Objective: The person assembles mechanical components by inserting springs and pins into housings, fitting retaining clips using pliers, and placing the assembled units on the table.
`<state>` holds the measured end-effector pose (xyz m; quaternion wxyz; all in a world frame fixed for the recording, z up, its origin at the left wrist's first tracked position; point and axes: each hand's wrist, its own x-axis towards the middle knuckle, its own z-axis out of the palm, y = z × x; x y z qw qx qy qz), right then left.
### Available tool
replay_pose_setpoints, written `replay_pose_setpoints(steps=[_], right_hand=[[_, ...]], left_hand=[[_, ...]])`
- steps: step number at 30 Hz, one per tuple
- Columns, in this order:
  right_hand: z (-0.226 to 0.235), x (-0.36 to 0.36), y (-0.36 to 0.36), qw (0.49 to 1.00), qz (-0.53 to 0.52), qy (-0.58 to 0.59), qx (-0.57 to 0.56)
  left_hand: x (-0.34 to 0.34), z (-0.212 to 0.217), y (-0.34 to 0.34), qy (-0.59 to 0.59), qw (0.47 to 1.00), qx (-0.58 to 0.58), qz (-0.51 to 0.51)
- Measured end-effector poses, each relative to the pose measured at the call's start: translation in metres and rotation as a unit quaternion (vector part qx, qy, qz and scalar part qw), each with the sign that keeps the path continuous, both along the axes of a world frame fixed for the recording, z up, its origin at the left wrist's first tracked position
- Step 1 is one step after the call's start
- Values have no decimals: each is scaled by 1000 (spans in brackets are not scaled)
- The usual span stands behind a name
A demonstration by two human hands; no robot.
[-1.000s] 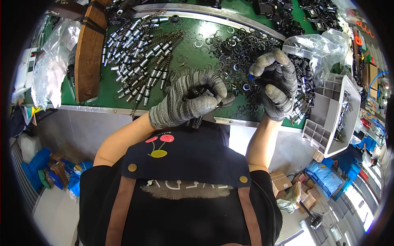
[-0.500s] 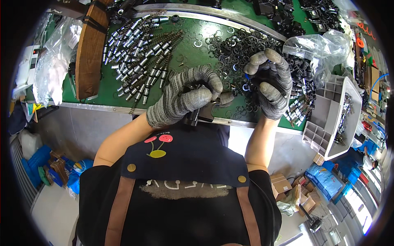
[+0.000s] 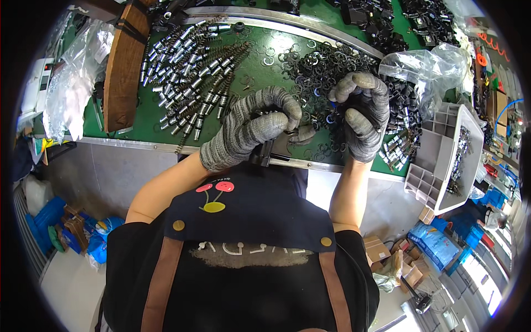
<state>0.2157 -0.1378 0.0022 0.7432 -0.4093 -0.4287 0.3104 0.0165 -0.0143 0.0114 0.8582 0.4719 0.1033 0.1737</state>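
My left hand [image 3: 251,127], in a grey knit glove, is closed around a dark block-shaped metal part [image 3: 262,154] near the bench's front edge. Most of that part is hidden by the fingers and thumb. My right hand [image 3: 362,113], gloved the same way, hovers by the heap of small dark open rings [image 3: 315,69]. Its fingers are curled, with the thumb apart from them; the palm lies in shadow, and no held thing can be made out. Left of my hands lies a pile of shiny metal pins with springs [image 3: 193,77] on the green bench top [image 3: 251,72].
A brown wooden board [image 3: 123,77] stands at the left, beside clear plastic bags [image 3: 77,83]. Black sleeves [image 3: 401,105], a clear bag [image 3: 431,66] and a grey divided bin [image 3: 442,155] are on the right. A metal rail [image 3: 287,19] crosses the far side.
My right hand has shifted slightly left and down, its fingers still curled. The left hand has turned a little with the dark part still in it.
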Motion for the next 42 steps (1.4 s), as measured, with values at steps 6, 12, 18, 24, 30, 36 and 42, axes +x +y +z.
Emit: replay_pose_setpoints(steps=[6, 12, 18, 24, 30, 36, 42], right_hand=[[8, -3, 8, 998, -56, 18, -22], [7, -9, 2, 997, -64, 3, -47], [0, -9, -4, 998, -57, 32, -9], [48, -15, 12, 994, -39, 5, 105], [27, -24, 4, 991, -124, 1, 57], [0, -32, -8, 980, -188, 22, 61], [-8, -29, -9, 981, -184, 43, 50]], left_hand=[[-1, -2, -1, 11, 1000, 18, -13], [-2, -1, 1, 13, 998, 63, 4], [-1, -1, 1, 1, 999, 31, 3], [0, -7, 2, -16, 1000, 21, -15], [1, -7, 0, -49, 998, -28, 0], [-1, -11, 6, -16, 998, -38, -43], [1, -12, 4, -16, 999, -27, -39]])
